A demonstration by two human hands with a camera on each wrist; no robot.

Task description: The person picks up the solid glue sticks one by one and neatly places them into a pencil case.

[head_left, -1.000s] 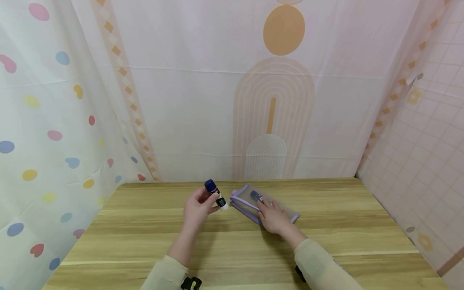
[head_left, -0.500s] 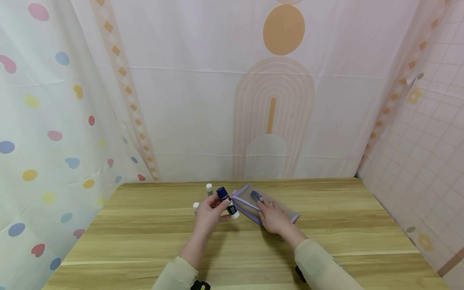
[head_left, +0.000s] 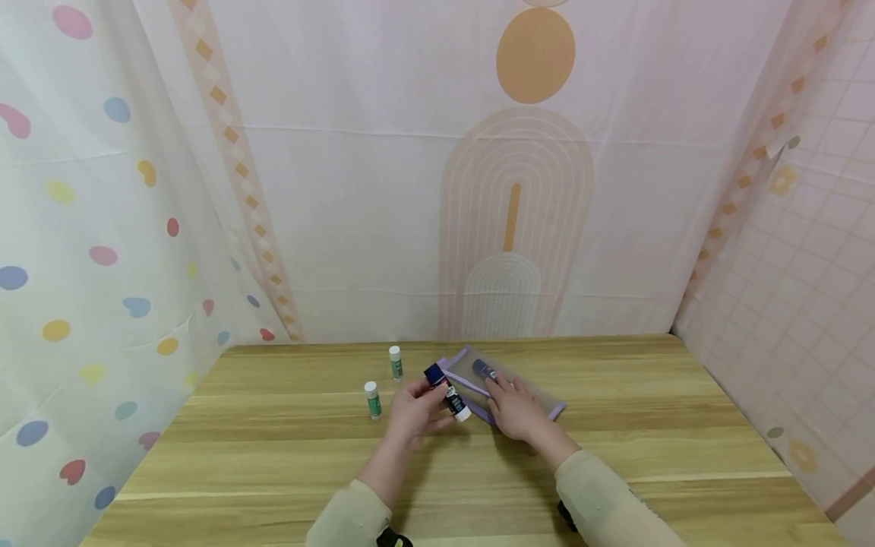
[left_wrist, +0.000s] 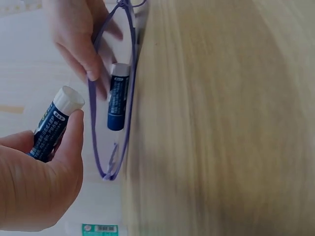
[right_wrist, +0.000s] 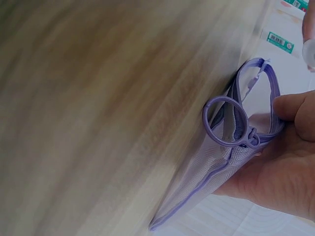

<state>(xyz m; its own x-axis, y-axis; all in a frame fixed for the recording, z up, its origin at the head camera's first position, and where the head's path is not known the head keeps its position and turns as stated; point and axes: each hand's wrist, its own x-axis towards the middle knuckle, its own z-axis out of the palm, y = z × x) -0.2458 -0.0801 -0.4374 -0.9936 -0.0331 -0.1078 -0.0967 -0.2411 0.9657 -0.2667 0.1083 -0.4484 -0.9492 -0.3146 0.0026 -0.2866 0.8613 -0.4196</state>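
Observation:
My left hand (head_left: pixel 413 414) pinches a dark blue glue stick (head_left: pixel 447 393), tilted, white end toward the pouch mouth in the left wrist view. That white end is still outside the opening. The see-through mesh zip pouch (head_left: pixel 547 403) with purple edging lies on the table. My right hand (head_left: pixel 517 410) holds its upper rim between thumb and fingers, and the mouth gapes in both wrist views. Inside lies a second blue glue stick (left_wrist: pixel 118 97), also visible through the mesh. A purple ring (right_wrist: pixel 209 120) hangs at the zip end.
Two green glue sticks with white caps stand upright left of the pouch, one farther back (head_left: pixel 396 363) and one nearer (head_left: pixel 372 400). Patterned curtains hang behind the wooden table (head_left: pixel 273 441) and at both sides.
My left hand has moved right and slightly nearer with the blue glue stick, up to the pouch mouth. The two green glue sticks have come into sight behind it. My right hand has stayed put.

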